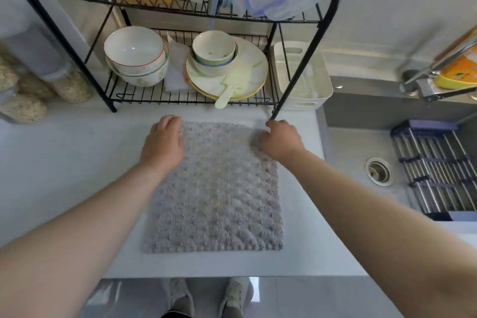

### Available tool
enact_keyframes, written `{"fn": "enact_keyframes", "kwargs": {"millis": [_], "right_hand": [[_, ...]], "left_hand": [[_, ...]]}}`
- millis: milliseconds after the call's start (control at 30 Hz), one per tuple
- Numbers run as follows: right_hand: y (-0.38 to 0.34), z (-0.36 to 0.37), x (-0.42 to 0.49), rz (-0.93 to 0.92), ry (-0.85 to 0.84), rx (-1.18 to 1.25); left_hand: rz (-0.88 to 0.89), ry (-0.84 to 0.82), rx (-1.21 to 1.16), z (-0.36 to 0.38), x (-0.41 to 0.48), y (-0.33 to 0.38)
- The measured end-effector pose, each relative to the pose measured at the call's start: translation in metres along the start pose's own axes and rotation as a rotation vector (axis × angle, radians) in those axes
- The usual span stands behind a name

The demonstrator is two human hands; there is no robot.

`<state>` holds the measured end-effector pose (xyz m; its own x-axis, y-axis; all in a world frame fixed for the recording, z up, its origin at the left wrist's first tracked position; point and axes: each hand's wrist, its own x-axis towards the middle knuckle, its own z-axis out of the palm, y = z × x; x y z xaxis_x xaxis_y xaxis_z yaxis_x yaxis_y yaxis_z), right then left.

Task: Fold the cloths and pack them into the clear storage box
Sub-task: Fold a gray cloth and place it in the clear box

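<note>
Cloth (214, 201) flat on counter (77, 150); left hand (162, 142), right hand (280, 141) fingers pinch far corners; rack (165, 99) behind.

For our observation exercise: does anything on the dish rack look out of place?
Yes: the pale green paddle lies across the stacked plates, its handle jutting past the front edge of the rack.

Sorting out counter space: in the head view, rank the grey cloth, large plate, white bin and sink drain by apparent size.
1. grey cloth
2. large plate and white bin: about alike, not ranked
3. sink drain
</note>
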<state>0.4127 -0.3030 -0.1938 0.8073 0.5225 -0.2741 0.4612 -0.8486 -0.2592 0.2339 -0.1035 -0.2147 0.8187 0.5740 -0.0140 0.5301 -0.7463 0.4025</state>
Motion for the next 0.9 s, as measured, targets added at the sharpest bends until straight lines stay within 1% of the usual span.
{"fn": "enact_keyframes", "kwargs": {"millis": [33, 67, 100, 133, 200, 267, 333, 400, 467, 567, 633, 667, 767, 833, 900], "right_hand": [[-0.001, -0.001, 0.01, -0.025, -0.088, -0.122], [-0.002, 0.001, 0.017, -0.07, -0.139, -0.211], [-0.002, 0.002, 0.021, -0.103, -0.166, -0.237], [-0.002, 0.002, 0.023, -0.126, -0.18, -0.223], [0.001, -0.001, 0.023, -0.176, -0.161, -0.174], [0.007, -0.005, 0.017, -0.2, -0.156, -0.076], [0.016, -0.007, 0.008, -0.215, -0.153, 0.023], [0.022, -0.01, -0.003, -0.261, -0.142, 0.063], [0.029, -0.011, -0.015, -0.348, -0.072, 0.048], [0.035, -0.009, -0.044, -0.467, 0.064, 0.109], [0.038, -0.003, -0.071, -0.565, 0.111, 0.123], [0.04, 0.003, -0.084, -0.617, 0.113, 0.089], [0.05, 0.022, -0.117, -0.738, 0.064, -0.03], [0.057, 0.034, -0.132, -0.761, 0.021, -0.072], [0.061, 0.042, -0.144, -0.744, -0.016, -0.098]], "left_hand": [[-0.002, -0.062, 0.035, -0.002, 0.012, -0.003], [0.005, -0.133, 0.091, -0.002, 0.023, -0.007], [0.013, -0.182, 0.144, -0.002, 0.032, -0.01], [0.024, -0.194, 0.177, -0.002, 0.038, -0.011], [0.042, -0.168, 0.188, -0.003, 0.045, -0.011], [0.059, -0.141, 0.144, -0.006, 0.044, -0.008], [0.105, -0.07, 0.1, -0.011, 0.036, -0.006], [0.186, -0.001, 0.073, -0.018, 0.02, -0.003], [0.239, 0.013, 0.083, -0.028, 0.0, 0.001], [0.257, 0.029, 0.135, -0.042, -0.035, 0.007], [0.281, -0.013, 0.124, -0.047, -0.06, 0.008], [0.297, -0.052, 0.104, -0.046, -0.074, 0.006], [0.309, -0.195, 0.103, -0.037, -0.112, -0.003], [0.33, -0.262, 0.142, -0.03, -0.132, -0.008], [0.34, -0.268, 0.154, -0.022, -0.146, -0.014]]}}
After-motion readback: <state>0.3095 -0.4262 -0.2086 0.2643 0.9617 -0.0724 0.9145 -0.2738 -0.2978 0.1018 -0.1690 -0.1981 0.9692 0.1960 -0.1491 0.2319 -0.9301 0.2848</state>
